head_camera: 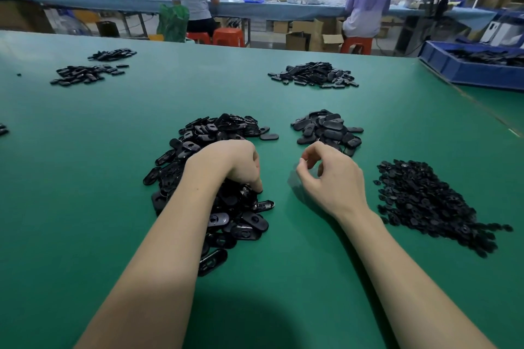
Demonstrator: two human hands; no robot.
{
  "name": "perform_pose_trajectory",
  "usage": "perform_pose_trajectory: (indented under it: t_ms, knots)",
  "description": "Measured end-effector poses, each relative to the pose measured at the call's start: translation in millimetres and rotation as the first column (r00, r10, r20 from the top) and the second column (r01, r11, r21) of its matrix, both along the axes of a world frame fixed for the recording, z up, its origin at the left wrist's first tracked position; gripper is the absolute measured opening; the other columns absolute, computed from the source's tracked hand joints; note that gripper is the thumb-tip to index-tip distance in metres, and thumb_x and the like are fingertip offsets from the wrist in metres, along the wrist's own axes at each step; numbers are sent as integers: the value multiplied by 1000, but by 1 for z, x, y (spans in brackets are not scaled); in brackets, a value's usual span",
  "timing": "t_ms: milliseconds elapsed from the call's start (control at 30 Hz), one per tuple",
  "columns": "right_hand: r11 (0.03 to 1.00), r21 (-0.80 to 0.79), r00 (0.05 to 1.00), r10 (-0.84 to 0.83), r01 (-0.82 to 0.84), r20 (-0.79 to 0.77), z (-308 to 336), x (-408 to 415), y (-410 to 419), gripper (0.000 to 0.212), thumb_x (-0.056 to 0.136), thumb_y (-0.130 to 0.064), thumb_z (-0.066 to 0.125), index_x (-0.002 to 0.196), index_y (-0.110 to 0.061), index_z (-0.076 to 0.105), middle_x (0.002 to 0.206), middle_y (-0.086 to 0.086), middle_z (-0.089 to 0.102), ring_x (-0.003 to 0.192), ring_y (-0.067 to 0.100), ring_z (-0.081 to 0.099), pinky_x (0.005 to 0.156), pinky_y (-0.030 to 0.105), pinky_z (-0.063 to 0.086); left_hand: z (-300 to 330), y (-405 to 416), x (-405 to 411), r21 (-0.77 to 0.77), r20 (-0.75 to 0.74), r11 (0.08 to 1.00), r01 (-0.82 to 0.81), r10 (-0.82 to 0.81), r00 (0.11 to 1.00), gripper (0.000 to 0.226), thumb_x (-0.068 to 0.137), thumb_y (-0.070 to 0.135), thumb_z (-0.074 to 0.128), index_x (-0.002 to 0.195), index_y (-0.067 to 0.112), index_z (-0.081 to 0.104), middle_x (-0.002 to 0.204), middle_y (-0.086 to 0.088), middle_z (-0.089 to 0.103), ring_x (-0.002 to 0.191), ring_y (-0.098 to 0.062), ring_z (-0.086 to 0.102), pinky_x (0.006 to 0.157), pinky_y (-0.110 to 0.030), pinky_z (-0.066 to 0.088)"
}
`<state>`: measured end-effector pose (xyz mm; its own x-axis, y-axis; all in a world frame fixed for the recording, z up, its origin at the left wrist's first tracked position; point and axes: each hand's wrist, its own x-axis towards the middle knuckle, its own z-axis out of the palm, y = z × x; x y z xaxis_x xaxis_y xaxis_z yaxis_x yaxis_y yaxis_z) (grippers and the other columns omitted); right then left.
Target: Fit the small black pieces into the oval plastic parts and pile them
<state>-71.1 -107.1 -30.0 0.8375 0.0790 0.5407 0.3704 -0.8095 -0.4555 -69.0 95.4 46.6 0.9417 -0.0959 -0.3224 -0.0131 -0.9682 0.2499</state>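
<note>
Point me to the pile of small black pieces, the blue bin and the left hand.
pile of small black pieces (428, 201): head view, middle of the heap.
blue bin (465, 71): head view, front wall.
left hand (238, 163): head view, back of the hand.
</note>
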Motion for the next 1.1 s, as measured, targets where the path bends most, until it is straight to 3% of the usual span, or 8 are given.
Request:
perform_pose_trajectory:
  t_ms: [100, 233, 400, 533, 633, 833, 933, 1100]
  knots:
    - [1000, 18, 1000, 1, -1, -5, 0, 0, -1, 9, 90, -38, 60, 87, -30, 56, 85, -16, 64, 68, -6, 50, 58, 15, 34, 2, 2, -1, -70, 48, 998, -8, 11, 999, 13, 79, 26, 79, 81, 25, 65, 90, 4, 71, 71, -16, 61, 63, -26, 49]
    - [999, 40, 1000, 13, -13, 2, -1, 0, 0, 11, 88, -41, 61, 86, -31, 56, 84, -16, 64, 68, -2, 52, 58, 17, 37, 4, 2, -1, -193, 144, 981, 33, -5, 990, 13, 86, 23, 69, 89, 35, 68, 95, 6, 67, 82, -13, 63, 69, -24, 49]
    - [959, 283, 999, 37, -28, -29, 3, 2, -3, 12, 86, -44, 62, 80, -33, 60, 78, -18, 65, 67, 8, 59, 63, 25, 48, -2, -19, -2, -440, 275, 892, 104, 24, 961, 17, 91, 21, 62, 92, 34, 72, 83, 6, 68, 53, 1, 53, 51, -9, 39]
    - [901, 434, 994, 24, 23, -104, 11, 6, -12, 14, 90, -41, 64, 79, -31, 64, 73, -15, 67, 66, 7, 60, 64, 28, 50, -10, -45, -6, -658, 230, 749, 78, 102, 968, 14, 84, 16, 67, 88, 29, 71, 84, -2, 75, 61, -16, 61, 58, -26, 52]
    - [942, 332, 974, 28, 49, -224, 28, 12, -35, 17, 90, -38, 63, 77, -30, 68, 68, -16, 68, 64, 2, 59, 63, 24, 47, -14, -62, -9, -788, 111, 616, 12, 123, 986, 10, 84, 11, 69, 88, 21, 69, 81, -3, 77, 73, -18, 69, 61, -26, 53]
    - [965, -160, 810, -260, 207, -526, 65, 9, -107, 16, 86, -42, 65, 78, -34, 75, 84, -14, 74, 89, 16, 66, 76, 31, 52, -28, -83, -14, -963, -232, 101, -250, 162, 959, 12, 89, -2, 69, 91, 7, 61, 78, -15, 76, 70, -18, 75, 62, -17, 57]
    - [945, -247, 758, -319, 213, -568, 70, 3, -122, 12, 81, -49, 74, 79, -38, 77, 92, -13, 75, 97, 16, 66, 87, 34, 54, -36, -87, -11, -955, -292, -6, -297, 200, 935, 12, 89, -4, 68, 92, 7, 66, 83, -15, 76, 78, -24, 76, 72, -21, 61]
    - [949, -248, 735, -308, 195, -604, 68, -1, -126, 10, 70, -50, 85, 76, -44, 79, 88, -21, 75, 94, 8, 66, 83, 29, 52, -45, -89, -6, -952, -304, -42, -302, 222, 926, 16, 91, -10, 61, 95, 2, 72, 101, -24, 74, 86, -31, 75, 78, -24, 61]
